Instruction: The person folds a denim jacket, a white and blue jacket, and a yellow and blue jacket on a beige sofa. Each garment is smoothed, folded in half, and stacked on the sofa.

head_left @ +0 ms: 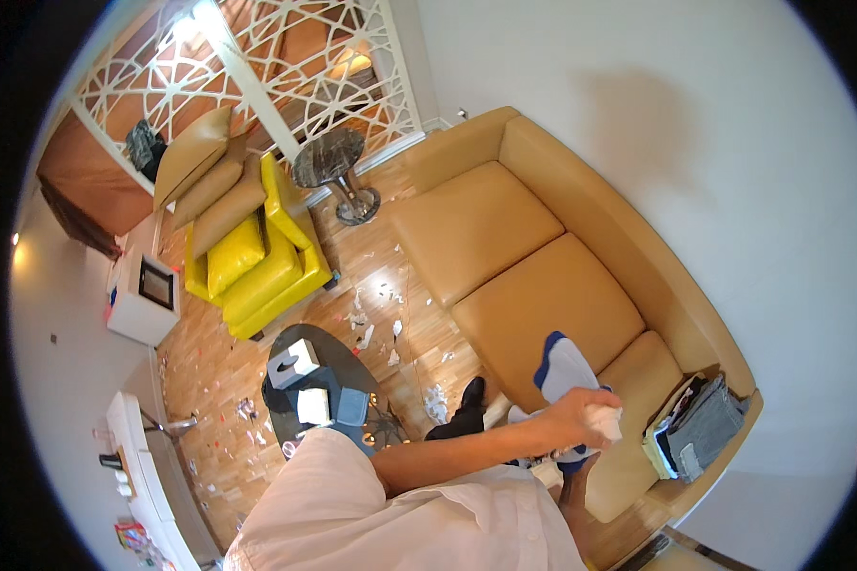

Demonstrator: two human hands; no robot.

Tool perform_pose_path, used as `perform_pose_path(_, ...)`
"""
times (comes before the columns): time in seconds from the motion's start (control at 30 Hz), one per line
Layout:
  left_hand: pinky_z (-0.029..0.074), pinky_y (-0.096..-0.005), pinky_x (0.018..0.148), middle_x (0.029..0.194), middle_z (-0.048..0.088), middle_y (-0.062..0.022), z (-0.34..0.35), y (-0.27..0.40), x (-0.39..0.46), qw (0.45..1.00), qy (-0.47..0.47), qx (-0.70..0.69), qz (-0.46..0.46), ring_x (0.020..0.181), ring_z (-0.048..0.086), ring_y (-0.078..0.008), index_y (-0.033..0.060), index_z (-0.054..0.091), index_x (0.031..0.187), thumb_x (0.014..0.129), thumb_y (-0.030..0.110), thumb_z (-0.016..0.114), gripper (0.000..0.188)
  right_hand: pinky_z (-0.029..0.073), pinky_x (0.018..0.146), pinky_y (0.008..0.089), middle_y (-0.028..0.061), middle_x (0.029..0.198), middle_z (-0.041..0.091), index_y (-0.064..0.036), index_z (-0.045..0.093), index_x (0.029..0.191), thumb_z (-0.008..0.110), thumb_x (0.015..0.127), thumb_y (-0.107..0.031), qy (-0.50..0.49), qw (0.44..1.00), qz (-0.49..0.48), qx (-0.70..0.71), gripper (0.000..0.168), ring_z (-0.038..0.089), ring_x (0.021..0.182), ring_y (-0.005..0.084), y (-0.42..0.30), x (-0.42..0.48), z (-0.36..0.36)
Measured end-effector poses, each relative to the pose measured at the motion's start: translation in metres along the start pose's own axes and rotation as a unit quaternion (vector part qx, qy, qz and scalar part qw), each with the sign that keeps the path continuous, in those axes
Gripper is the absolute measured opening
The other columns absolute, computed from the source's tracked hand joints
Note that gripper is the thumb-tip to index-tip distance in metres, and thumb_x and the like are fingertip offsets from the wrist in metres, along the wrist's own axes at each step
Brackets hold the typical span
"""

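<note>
My left hand (570,422) reaches across in front of my shirt and grips white socks with blue parts (568,367). One blue-edged sock end points up over the tan sofa seat. A bunched cream-white cloth (603,421) sticks out at the fingers of that hand. Just below, my right hand (580,472) is at the lower blue end of the sock bundle; its fingers are mostly hidden, so its hold is not clear. More pale cloth (546,471) lies close by, partly covered by my forearm.
Folded clothes (707,428) are stacked at the near end of the tan sofa (550,307). A dark oval table (286,414) holds a tissue box (293,364). Cushions pile on a yellow armchair (278,285). Paper scraps (361,335) litter the wooden floor. A round side table (328,153) stands behind.
</note>
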State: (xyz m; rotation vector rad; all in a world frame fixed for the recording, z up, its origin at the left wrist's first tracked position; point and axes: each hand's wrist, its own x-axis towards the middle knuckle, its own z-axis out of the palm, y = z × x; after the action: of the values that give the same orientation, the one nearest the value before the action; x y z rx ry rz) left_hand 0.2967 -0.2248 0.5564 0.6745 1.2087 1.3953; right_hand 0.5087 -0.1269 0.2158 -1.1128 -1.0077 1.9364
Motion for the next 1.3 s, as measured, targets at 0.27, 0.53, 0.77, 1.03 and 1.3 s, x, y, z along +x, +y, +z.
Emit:
perform_pose_path(0.27, 0.052, -0.0335, 0.085, 0.103, 0.065, -0.0073, -0.105, 0.011, 0.018, 0.983, 0.176, -0.008, 0.042, 0.097, 0.063, -0.0183, 0.0041, 0.06, 0.121, 0.058, 0.009, 0.09, 0.069, 0.058, 0.083, 0.0468, 0.0107, 0.104, 0.069, -0.002, 0.064, 0.106, 0.055, 0.09, -0.008, 0.134, 0.986, -0.058, 0.078, 0.019, 0.067, 0.096, 0.0248, -0.11, 0.031, 0.009)
perform_pose_path(0.53, 0.053, -0.0379, 0.087, 0.107, 0.07, -0.0174, -0.181, -0.007, 0.03, 0.88, 0.202, 0.428, 0.038, 0.096, 0.068, -0.0301, -0.0012, 0.055, 0.132, 0.068, 0.008, 0.083, 0.071, 0.052, 0.076, 0.0266, 0.0082, 0.101, 0.067, 0.0, 0.06, 0.106, 0.049, 0.086, 0.007, 0.023, 0.983, -0.182, 0.025, 0.024, 0.063, 0.086, 0.0153, -0.24, 0.055, 0.044)
perform_pose_path(0.77, 0.052, -0.05, 0.077, 0.095, 0.071, -0.0187, -0.169, -0.001, 0.051, 0.682, 0.217, 0.698, 0.022, 0.089, 0.066, -0.0403, 0.0137, 0.066, 0.112, 0.087, 0.022, 0.06, 0.026, 0.046, 0.081, 0.0256, 0.0032, 0.093, 0.064, 0.001, 0.062, 0.101, 0.055, 0.09, 0.003, 0.039, 0.936, -0.324, -0.132, 0.014, 0.059, 0.087, 0.0126, -0.305, 0.048, 0.069)
perform_pose_path(1.03, 0.053, -0.0406, 0.079, 0.099, 0.07, -0.0208, -0.189, -0.069, 0.103, 0.782, 0.217, 0.554, 0.187, 0.092, 0.068, -0.0373, 0.0044, 0.068, 0.11, 0.076, -0.002, 0.061, 0.035, 0.052, 0.072, 0.0419, 0.0184, 0.081, 0.065, -0.002, 0.057, 0.096, 0.058, 0.08, 0.002, 0.055, 0.829, -0.401, -0.386, 0.017, 0.067, 0.078, 0.0362, -0.372, -0.014, 0.137)
perform_pose_path(1.3, 0.051, -0.0388, 0.085, 0.104, 0.069, -0.0126, -0.066, -0.175, 0.141, 0.847, 0.124, 0.417, 0.306, 0.094, 0.065, -0.0287, 0.002, 0.063, 0.115, 0.084, 0.021, 0.07, 0.037, 0.048, 0.064, 0.0399, 0.0186, 0.072, 0.061, 0.0, 0.053, 0.09, 0.054, 0.09, -0.003, 0.054, 0.897, -0.354, -0.258, 0.003, 0.062, 0.067, 0.0319, -0.364, -0.033, 0.188)
